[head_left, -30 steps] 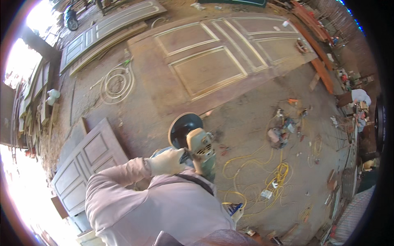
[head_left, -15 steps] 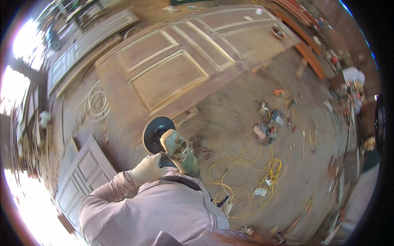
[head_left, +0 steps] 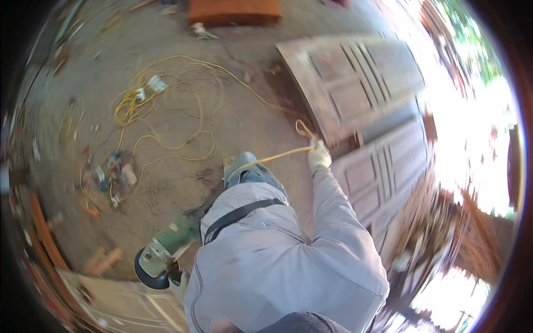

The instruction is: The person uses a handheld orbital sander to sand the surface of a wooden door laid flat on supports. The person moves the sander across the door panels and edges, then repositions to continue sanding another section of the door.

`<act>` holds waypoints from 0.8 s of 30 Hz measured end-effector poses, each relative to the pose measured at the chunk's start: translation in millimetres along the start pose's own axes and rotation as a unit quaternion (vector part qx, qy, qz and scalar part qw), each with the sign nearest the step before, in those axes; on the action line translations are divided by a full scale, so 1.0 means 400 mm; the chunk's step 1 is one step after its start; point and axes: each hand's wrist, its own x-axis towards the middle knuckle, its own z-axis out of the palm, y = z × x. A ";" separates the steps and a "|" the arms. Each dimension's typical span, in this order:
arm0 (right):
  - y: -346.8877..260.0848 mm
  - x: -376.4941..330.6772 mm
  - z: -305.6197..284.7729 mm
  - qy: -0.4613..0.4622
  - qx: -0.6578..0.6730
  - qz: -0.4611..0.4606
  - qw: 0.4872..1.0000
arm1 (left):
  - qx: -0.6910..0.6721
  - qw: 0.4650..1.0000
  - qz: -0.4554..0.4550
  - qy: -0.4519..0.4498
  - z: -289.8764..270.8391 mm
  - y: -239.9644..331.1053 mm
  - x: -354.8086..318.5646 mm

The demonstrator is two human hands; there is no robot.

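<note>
Clenched tight around the yellow cord [head_left: 280,155] with the gloved right hand [head_left: 320,157] — showing a small loop just past the knuckles, trailing a length back across to the trousers [head_left: 255,175]. Gripping the grinder [head_left: 166,244], apparently by its dark side handle [head_left: 176,273], with the left hand [head_left: 179,287], partly hidden beside the body. Turned right round since a second ago! Swung from the big pale door [head_left: 122,302], left now at lower left, to face the panelled doors [head_left: 347,83] over on the right. Carried round with that turn, too, from out in front to low at the left side — keeping the black disc [head_left: 145,273] pointed away from the body. Suggesting a pause in any disc work, with attention handed over to the cord. Spread farther out on the ground: to a loose coil [head_left: 132,105] at upper left, past pliers [head_left: 205,176].
</note>
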 end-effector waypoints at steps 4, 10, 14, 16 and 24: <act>0.354 -0.228 -0.088 0.329 0.403 0.247 0.817 | 0.153 0.981 0.030 -0.115 -0.113 0.105 0.083; 0.593 -0.439 -0.172 0.550 0.507 0.187 0.637 | 0.127 0.963 0.111 -0.212 0.003 0.226 0.104; 0.559 -0.449 -0.164 0.569 0.518 0.266 0.580 | 0.214 0.940 0.104 -0.244 0.078 0.334 0.054; 0.554 -0.467 -0.165 0.581 0.515 0.301 0.553 | 0.220 0.944 0.097 -0.226 0.066 0.343 0.043; 0.837 -0.451 -0.080 0.513 0.692 0.372 0.346 | 0.223 0.936 0.088 -0.258 0.047 0.236 0.148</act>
